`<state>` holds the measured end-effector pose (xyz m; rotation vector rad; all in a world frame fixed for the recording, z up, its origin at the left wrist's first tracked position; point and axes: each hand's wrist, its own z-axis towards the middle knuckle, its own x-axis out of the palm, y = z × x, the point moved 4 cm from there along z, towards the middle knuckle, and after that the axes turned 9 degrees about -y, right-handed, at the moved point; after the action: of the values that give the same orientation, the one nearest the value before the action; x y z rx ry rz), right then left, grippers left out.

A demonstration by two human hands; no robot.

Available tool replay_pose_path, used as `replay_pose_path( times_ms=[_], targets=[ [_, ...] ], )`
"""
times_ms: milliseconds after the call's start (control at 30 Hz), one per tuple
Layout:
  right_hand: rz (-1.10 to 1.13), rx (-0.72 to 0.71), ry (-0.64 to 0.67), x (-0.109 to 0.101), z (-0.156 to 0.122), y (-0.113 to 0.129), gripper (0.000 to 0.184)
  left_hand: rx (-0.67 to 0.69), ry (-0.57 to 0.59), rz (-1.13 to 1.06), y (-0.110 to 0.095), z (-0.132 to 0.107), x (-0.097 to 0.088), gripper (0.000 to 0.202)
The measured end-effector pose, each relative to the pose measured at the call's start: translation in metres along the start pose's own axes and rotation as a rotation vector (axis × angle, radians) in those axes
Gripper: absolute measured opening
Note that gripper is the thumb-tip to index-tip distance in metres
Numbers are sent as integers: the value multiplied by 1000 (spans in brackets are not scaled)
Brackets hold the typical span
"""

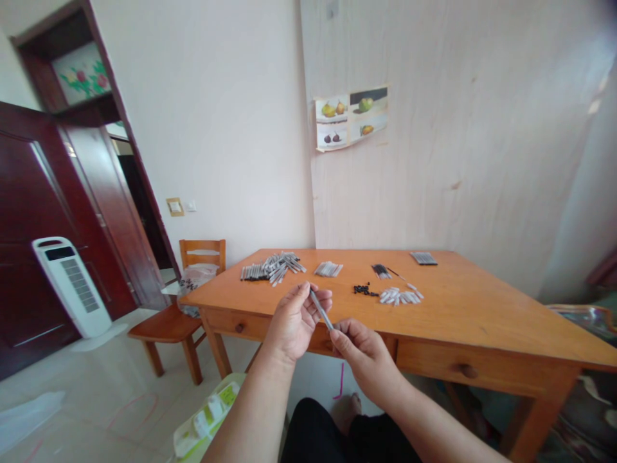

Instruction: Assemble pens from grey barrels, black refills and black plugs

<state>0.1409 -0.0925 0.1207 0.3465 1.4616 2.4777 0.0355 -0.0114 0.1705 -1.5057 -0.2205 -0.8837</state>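
Between my two hands, in front of the table's near edge, a slim grey pen (321, 309) is held at a slant. My left hand (296, 321) pinches its upper end between thumb and fingers. The lower end sits in the closed fingers of my right hand (362, 357). Beyond them on the table lie a large heap of pens (274, 265) and a smaller row of clear tubes (328, 269). To the right are small black caps (364, 289), a fan of clear pieces (400, 296) and dark thin refills (380, 271).
A wooden table (482, 308) with drawers stretches ahead, with a neat row of pens (423, 258) at its back. On the left stand a wooden chair (161, 321) bearing a plastic bag (197, 280) and a white fan unit (72, 289). A green-and-white box (207, 418) sits below.
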Motion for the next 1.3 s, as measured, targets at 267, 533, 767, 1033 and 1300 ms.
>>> replay_pose_path(
  times_ms=[267,533,767,1033,1300],
  targets=[
    [-65,-43,-20,-3,-4,1,27,-39,4,-21,4,0,-2,16],
    [39,14,-2,-2,-5,5,28,-47,60,-27,3,-1,0,13],
    [186,109,29,1,-5,6,29,-56,65,-23,3,-3,2,17],
    [176,89,37,0,-1,-4,31,-72,76,-9,22,-11,11,25],
    [-44,12,-173,-32,17,5,28,117,65,258,22,-13,7,27]
  ],
)
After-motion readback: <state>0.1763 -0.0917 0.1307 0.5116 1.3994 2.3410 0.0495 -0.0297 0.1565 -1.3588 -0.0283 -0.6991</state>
